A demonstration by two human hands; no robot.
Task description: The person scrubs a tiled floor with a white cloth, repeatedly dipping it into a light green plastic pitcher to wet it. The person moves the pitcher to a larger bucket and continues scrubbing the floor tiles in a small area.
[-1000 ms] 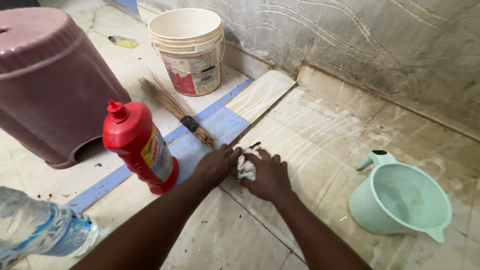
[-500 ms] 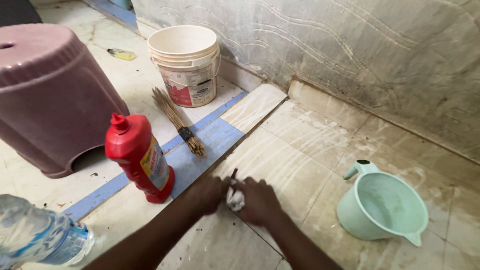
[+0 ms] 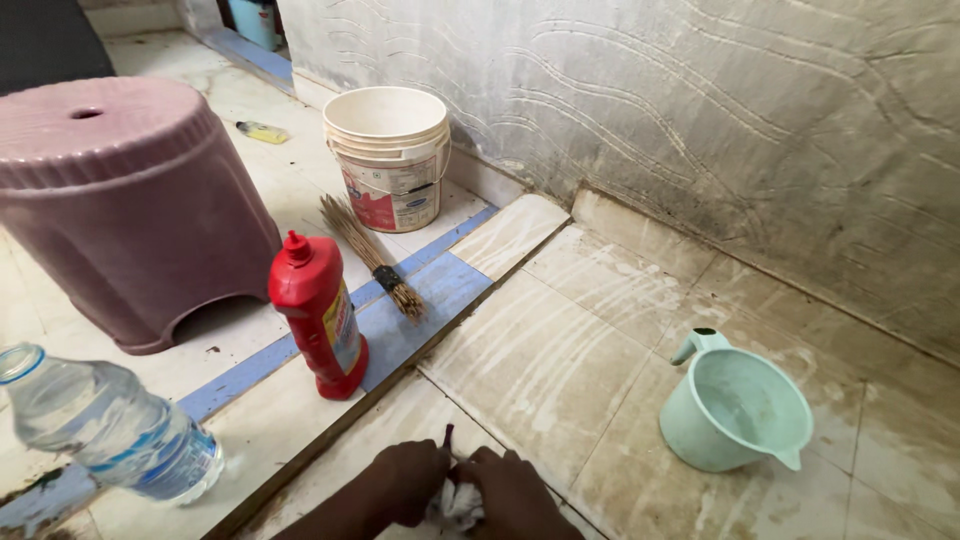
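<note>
At the bottom edge of the head view, my left hand (image 3: 405,480) and my right hand (image 3: 510,492) press together on a small crumpled white cloth (image 3: 457,503) on the beige tiled floor (image 3: 540,350). Both hands close around the cloth, which shows only between them. A red squeeze bottle (image 3: 322,316) with a yellow label stands upright just up and left of my left hand, beside a blue tile strip (image 3: 400,310).
A pale green jug (image 3: 737,402) sits on the floor at right. A short twig broom (image 3: 370,252) lies before a white bucket (image 3: 393,155). A mauve plastic stool (image 3: 125,200) stands at left, a clear water bottle (image 3: 110,425) at lower left. A stained grey wall (image 3: 700,130) bounds the far side.
Both hands have dragged the cloth toward me across the tile, from beside the blue strip to the bottom edge. The view has tilted up.
</note>
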